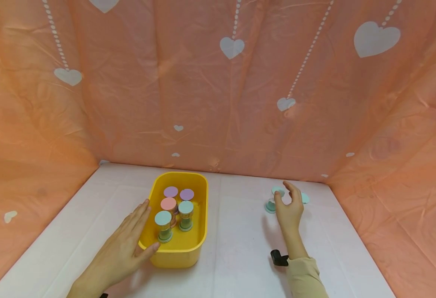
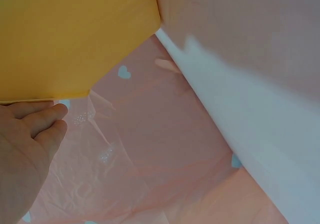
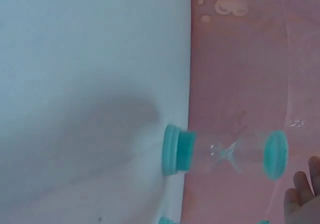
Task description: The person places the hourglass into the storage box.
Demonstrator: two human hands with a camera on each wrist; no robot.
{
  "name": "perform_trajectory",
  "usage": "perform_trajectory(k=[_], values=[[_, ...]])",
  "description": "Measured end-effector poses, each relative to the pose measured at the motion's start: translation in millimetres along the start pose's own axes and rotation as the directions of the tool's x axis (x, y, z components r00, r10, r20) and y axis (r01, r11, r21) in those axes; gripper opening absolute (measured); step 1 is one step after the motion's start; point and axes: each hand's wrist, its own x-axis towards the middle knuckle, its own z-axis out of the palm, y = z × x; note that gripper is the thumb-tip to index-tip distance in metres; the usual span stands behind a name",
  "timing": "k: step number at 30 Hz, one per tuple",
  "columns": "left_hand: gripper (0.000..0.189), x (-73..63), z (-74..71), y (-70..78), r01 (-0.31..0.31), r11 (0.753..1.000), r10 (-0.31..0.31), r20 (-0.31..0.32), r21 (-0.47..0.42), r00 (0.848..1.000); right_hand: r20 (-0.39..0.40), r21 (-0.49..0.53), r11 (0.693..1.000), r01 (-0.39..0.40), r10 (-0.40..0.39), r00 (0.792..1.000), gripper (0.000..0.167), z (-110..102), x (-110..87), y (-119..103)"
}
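Your yellow bin (image 1: pixel 175 260) sits just left of centre in the lower half of the head view, and five sand timers stand in it: two purple-topped ones (image 1: pixel 171 191) at its far end, a pink-topped one (image 1: pixel 168 203) in front of them, and two pale-green-topped ones (image 1: pixel 163 217) nearest you, which partly hide the pink. Your left hand (image 1: pixel 123 244) rests along the bin's left side, fingers extended and close together, thumb apart and reaching over the near left corner. Two more green-capped timers (image 1: pixel 271 206) stand on the white table (image 1: pixel 240 248), right of centre in the frame, with your right hand (image 1: pixel 291 211) in front of them and covering part of both. That hand's thumb and fingers are spread apart, pinching nothing; in the right wrist view the fingers are beside the upright timer's upper cap, with a gap between. A black clip (image 1: pixel 279 258) sits by your right wrist, above a beige sleeve (image 1: pixel 307 277). Orange-pink cloth with white hearts (image 1: pixel 218 103) hangs behind and along both sides.
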Motion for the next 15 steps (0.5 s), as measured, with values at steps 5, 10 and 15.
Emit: perform_trajectory(k=[5,10,15], values=[[0.09,-0.2,0.1,-0.1,0.002,1.0,-0.002,0.002,0.005,1.0,0.082,0.001,0.994,-0.105,0.104,0.991,0.047,-3,1.6,6],[0.09,-0.4,0.2,-0.2,0.003,1.0,-0.003,0.0,0.004,1.0,0.16,-0.001,0.982,-0.188,0.185,0.97,0.054,-6,4.0,12],[0.09,-0.5,-0.2,-0.3,0.004,1.0,-0.004,0.002,0.006,1.0,0.206,0.007,0.971,-0.239,0.233,0.95,0.056,-6,6.4,16]])
